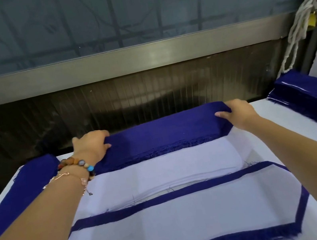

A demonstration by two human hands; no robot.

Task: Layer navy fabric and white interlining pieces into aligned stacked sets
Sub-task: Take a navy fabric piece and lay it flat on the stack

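Navy fabric point(166, 133), one length, at the table's point(290, 110) far edge, gripped at both ends: left hand point(92, 144) curled over the left end, right hand point(238, 113) clasping the right. Just nearer, one interlining stack point(162, 171). At the near edge, one layered set point(180, 221), white on navy. Two further navy lots: left pile point(27, 183) along the left edge, right pile point(312, 94) at the far right corner. Two bracelets point(77, 163) on the left wrist.

On the desk point(294, 134): fabric stack point(166, 133) sat at 12 o'clock, interlining stack point(162, 171) just before it, layered set point(170, 222) at 6. Second fabric pile point(313, 98) lay at 2, third fabric pile point(24, 190) at 9.
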